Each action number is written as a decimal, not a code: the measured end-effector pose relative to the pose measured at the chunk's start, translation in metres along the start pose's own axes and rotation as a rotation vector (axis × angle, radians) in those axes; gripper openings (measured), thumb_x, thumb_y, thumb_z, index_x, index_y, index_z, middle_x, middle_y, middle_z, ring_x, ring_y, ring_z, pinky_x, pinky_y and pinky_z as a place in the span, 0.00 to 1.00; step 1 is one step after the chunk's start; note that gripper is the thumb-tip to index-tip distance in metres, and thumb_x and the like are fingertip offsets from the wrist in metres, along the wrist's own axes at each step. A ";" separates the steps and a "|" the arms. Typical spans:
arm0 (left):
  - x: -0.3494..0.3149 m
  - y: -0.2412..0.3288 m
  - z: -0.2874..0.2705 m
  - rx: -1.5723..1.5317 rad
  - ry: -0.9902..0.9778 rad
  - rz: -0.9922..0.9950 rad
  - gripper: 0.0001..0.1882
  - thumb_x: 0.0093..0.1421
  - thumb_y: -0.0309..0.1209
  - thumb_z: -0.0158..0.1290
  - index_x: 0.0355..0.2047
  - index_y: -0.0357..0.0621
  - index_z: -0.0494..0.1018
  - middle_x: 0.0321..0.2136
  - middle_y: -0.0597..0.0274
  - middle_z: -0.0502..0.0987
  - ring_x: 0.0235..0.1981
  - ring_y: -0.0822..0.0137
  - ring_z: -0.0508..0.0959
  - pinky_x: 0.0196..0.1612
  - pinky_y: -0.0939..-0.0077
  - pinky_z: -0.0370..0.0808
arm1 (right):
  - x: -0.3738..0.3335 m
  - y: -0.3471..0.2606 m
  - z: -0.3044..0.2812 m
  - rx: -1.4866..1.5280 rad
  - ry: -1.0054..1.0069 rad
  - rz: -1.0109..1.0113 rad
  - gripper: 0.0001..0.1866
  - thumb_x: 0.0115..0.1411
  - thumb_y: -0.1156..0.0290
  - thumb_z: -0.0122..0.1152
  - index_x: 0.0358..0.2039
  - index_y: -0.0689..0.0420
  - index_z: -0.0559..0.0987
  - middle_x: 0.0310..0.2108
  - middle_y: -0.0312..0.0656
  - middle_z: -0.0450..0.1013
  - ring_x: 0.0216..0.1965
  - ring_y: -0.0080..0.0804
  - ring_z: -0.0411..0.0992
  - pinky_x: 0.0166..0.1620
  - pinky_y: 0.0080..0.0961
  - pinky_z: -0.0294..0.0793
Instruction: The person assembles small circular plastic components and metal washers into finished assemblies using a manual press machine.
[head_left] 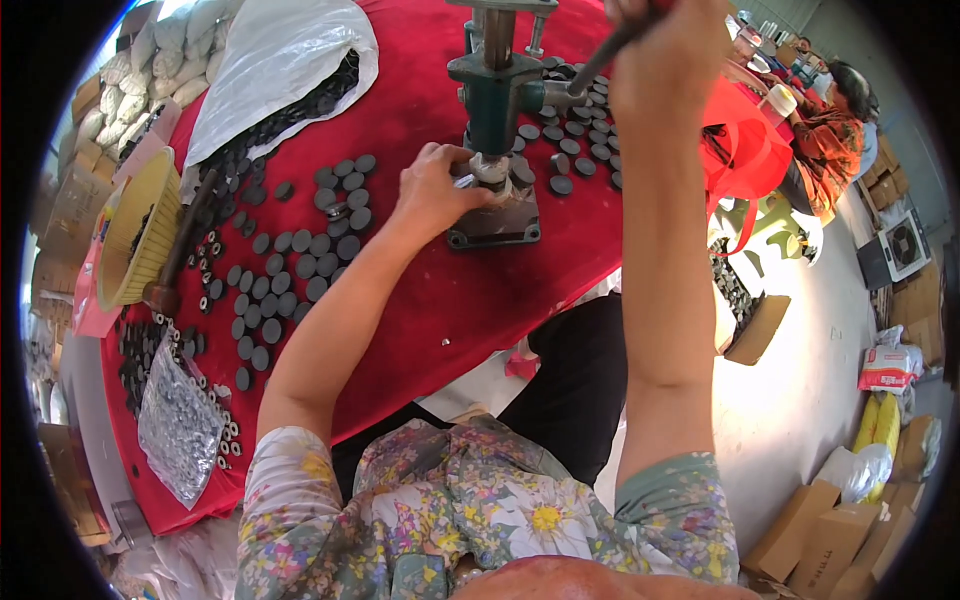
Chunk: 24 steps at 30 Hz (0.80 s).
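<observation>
A dark green hand press (497,105) stands on the red-covered table, its base plate (495,228) toward me. My left hand (435,190) is at the bottom of the ram, thumb and fingers closed around a small piece there. What that piece is, the fingers hide. My right hand (660,70) is raised and closed around the press's lever (606,55), which slants up from the side of the press. Round dark grey discs (318,245) lie scattered to the left of my left forearm. More grey discs (562,165) lie behind and right of the press.
At the far left a white sack (285,60) spills dark pieces. A yellow basket (140,225), a hammer-like tool (180,250) and a clear bag of small metal parts (180,425) line the left edge. Another person (845,140) sits at the right, beyond a red bag (745,150).
</observation>
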<state>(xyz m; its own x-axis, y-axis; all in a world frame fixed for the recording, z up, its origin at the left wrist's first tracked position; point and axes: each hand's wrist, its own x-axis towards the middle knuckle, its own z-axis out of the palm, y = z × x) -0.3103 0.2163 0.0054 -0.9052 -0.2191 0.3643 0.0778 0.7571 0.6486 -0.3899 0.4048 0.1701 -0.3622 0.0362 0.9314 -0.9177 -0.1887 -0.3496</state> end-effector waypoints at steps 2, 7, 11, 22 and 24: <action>-0.001 -0.014 -0.016 0.056 0.036 -0.003 0.27 0.40 0.37 0.68 0.41 0.40 0.76 0.38 0.54 0.74 0.40 0.56 0.77 0.45 0.65 0.74 | -0.045 -0.016 -0.011 -0.071 0.004 -0.146 0.08 0.63 0.75 0.42 0.28 0.59 0.70 0.22 0.43 0.70 0.23 0.34 0.65 0.30 0.33 0.64; 0.005 -0.066 -0.064 0.225 0.087 -0.123 0.24 0.43 0.36 0.66 0.42 0.43 0.76 0.38 0.57 0.74 0.42 0.57 0.77 0.46 0.62 0.73 | -0.188 -0.028 -0.042 0.165 0.068 0.118 0.16 0.64 0.57 0.47 0.36 0.58 0.67 0.28 0.51 0.72 0.41 0.45 0.70 0.52 0.45 0.64; -0.003 -0.085 -0.073 0.542 -0.016 -0.200 0.22 0.47 0.40 0.64 0.42 0.48 0.77 0.42 0.59 0.73 0.49 0.56 0.71 0.51 0.51 0.66 | -0.160 -0.034 -0.042 0.040 -0.120 -0.034 0.20 0.65 0.51 0.43 0.35 0.58 0.66 0.29 0.51 0.70 0.39 0.47 0.68 0.51 0.48 0.64; 0.028 -0.087 -0.062 0.772 -0.045 -0.256 0.19 0.52 0.41 0.61 0.43 0.47 0.77 0.45 0.59 0.73 0.52 0.57 0.68 0.52 0.50 0.64 | 0.004 -0.007 0.009 0.398 0.093 0.191 0.19 0.67 0.55 0.43 0.33 0.60 0.69 0.23 0.39 0.61 0.26 0.31 0.60 0.36 0.34 0.63; 0.028 -0.083 -0.064 0.797 -0.086 -0.272 0.19 0.52 0.41 0.61 0.43 0.48 0.78 0.45 0.59 0.74 0.52 0.57 0.68 0.52 0.50 0.65 | 0.019 -0.003 0.027 0.432 0.165 0.207 0.18 0.66 0.54 0.46 0.29 0.57 0.69 0.21 0.34 0.60 0.23 0.24 0.58 0.29 0.26 0.59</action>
<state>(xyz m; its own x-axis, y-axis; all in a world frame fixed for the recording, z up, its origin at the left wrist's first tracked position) -0.3157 0.1080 0.0049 -0.8809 -0.4330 0.1911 -0.4359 0.8995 0.0289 -0.3899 0.3793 0.1913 -0.5825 0.1033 0.8063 -0.6851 -0.5961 -0.4186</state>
